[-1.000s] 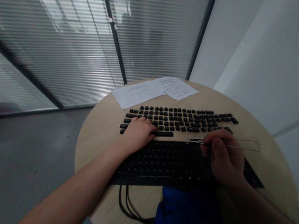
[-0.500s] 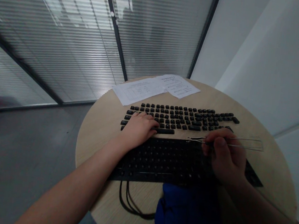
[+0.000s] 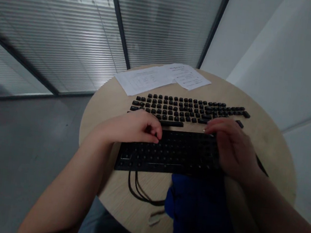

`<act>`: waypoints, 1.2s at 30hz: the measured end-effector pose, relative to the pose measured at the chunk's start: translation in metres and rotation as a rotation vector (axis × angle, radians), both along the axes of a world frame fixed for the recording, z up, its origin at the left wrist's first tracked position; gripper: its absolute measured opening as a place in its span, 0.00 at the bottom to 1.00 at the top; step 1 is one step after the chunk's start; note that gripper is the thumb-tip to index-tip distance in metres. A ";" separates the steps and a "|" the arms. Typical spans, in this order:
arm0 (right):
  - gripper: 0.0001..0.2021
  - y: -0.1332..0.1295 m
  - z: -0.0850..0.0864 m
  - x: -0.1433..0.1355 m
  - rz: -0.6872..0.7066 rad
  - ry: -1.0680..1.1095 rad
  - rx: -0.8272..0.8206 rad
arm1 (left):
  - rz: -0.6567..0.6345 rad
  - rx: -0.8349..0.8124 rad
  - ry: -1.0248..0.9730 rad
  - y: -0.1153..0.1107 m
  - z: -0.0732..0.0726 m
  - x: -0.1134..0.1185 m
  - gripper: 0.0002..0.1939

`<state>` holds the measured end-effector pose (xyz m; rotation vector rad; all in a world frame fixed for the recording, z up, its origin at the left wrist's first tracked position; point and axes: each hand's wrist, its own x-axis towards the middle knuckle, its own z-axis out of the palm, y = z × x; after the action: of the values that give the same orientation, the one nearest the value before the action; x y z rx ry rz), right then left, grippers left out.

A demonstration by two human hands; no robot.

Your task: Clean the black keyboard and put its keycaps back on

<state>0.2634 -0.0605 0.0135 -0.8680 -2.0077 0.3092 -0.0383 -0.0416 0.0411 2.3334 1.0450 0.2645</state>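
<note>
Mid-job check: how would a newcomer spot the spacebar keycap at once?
On the round wood-grain table, loose black keycaps lie in rows beyond the black keyboard base. Between those rows and the base, the spacebar keycap shows just right of the left hand. It is one long, narrow bar; the neighbouring keycaps are shorter and blockier.

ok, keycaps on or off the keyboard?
Off, where visible: keycaps lie in rows on the table beyond the keyboard, whose top shows rows of small studs. Covered parts: can't tell.
</note>
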 end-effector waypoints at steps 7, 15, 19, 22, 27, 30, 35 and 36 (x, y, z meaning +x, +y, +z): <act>0.08 -0.001 -0.001 0.000 0.173 -0.288 -0.130 | -0.053 -0.098 0.229 -0.019 0.002 0.011 0.05; 0.05 0.000 -0.009 -0.006 0.272 -0.609 -0.231 | 0.013 -0.045 0.346 -0.029 0.003 0.013 0.06; 0.08 0.000 -0.011 -0.009 0.293 -0.631 -0.264 | 0.021 -0.046 0.389 -0.030 -0.001 0.017 0.07; 0.07 0.000 -0.009 -0.009 0.278 -0.624 -0.261 | 0.041 -0.023 0.396 -0.031 -0.003 0.018 0.07; 0.05 0.000 -0.004 -0.004 0.192 -0.444 -0.238 | 0.026 -0.078 0.374 -0.030 0.006 0.019 0.05; 0.14 0.000 0.000 0.002 0.169 -0.128 -0.236 | 0.010 -0.075 0.331 -0.026 0.009 0.020 0.08; 0.22 0.002 0.002 0.008 0.160 0.355 -0.242 | -0.026 0.059 0.212 -0.019 0.004 0.028 0.12; 0.22 0.001 0.002 0.009 0.151 0.382 -0.298 | -0.035 0.070 0.200 -0.018 0.003 0.030 0.12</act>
<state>0.2720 -0.0590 0.0157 -0.7688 -1.6934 0.8142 -0.0081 -0.0599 0.0440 2.4779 1.1035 0.0551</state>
